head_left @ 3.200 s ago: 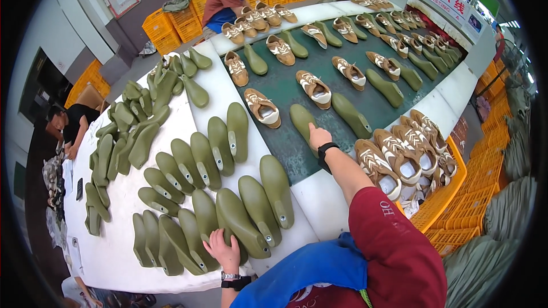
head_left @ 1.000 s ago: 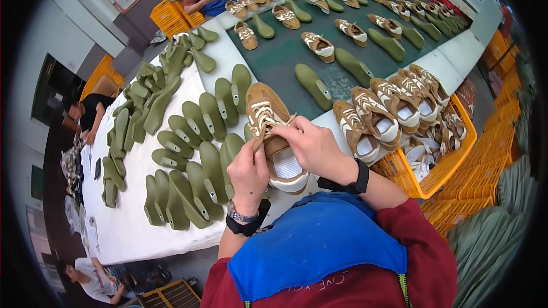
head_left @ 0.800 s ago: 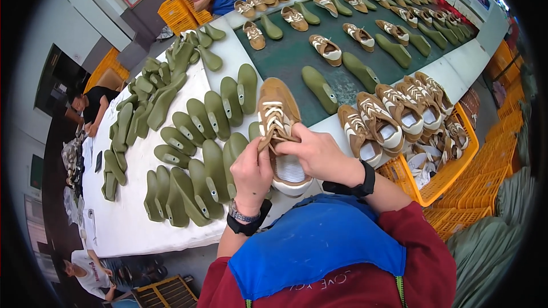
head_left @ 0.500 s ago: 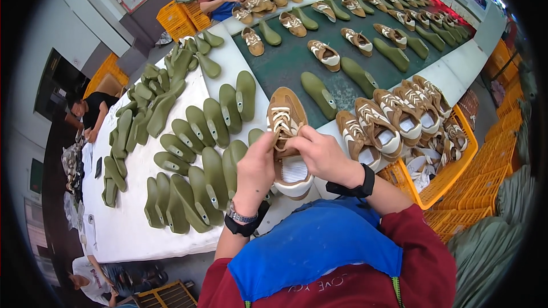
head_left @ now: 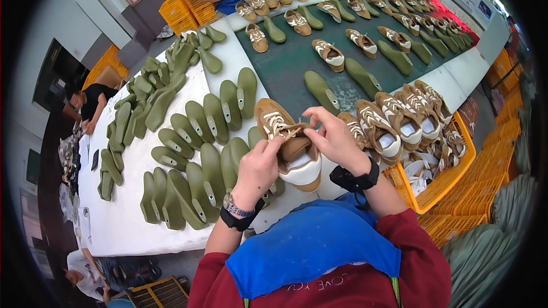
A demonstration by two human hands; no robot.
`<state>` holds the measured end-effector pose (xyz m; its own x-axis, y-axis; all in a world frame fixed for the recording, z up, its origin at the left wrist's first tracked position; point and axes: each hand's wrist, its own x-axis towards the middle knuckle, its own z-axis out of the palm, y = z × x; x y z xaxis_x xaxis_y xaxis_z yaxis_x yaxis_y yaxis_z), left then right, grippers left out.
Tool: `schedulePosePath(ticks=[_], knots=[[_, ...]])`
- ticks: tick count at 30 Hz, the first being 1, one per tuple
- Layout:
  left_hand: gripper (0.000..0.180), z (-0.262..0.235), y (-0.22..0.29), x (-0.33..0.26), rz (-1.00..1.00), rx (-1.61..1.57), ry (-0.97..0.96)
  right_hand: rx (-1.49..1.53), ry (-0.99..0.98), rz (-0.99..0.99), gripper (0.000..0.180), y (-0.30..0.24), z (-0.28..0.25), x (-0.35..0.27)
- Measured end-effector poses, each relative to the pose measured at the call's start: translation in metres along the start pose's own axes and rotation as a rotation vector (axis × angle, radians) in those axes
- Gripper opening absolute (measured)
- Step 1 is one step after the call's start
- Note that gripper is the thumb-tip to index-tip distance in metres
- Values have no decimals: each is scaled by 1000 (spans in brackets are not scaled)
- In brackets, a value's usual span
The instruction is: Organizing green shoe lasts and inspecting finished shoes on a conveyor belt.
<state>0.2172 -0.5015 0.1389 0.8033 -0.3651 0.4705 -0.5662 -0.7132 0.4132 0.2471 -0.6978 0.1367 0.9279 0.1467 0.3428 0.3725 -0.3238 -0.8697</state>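
Note:
A brown sneaker with white stripes and laces (head_left: 300,174) is held in front of me, toe pointing away and to the left, heel toward me. My left hand (head_left: 258,172) is closed on its left side by the laces. With thumb and fingers, my right hand (head_left: 338,140) grips the collar and tongue edge on the other side; its index finger is raised. The opening faces up and shows a pale insole. Under and left of the shoe, green shoe lasts (head_left: 216,118) stand in rows on the white table (head_left: 137,225).
More brown sneakers (head_left: 394,115) line the table edge at right, above an orange crate (head_left: 423,204) of shoes. A green conveyor belt (head_left: 274,68) carries sneakers and lasts in pairs. Lasts are heaped (head_left: 162,105) at far left. A co-worker in a blue apron (head_left: 229,4) works across the belt.
The sneaker has turned, its toe swinging left, and its collar tilts more toward me. My right hand has shifted up and right, its index finger lifting off the laces.

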Motion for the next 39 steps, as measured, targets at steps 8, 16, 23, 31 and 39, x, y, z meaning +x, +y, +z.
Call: schedulePosePath(ticks=[8,16,23,31,39], knots=[[41,16,-42,11,-193,-5,200,-310,-427,-266,34,-10,17,-5],[53,21,-80,-51,-391,61,-48,-592,-402,-6,32,129,47,126],[54,44,-97,-131,-670,334,-52,-625,-202,115,42,235,101,214],[36,54,-110,-146,-635,310,80,-788,-329,286,40,234,70,196],[43,50,-132,-156,-850,173,108,-971,-395,565,46,260,25,127]])
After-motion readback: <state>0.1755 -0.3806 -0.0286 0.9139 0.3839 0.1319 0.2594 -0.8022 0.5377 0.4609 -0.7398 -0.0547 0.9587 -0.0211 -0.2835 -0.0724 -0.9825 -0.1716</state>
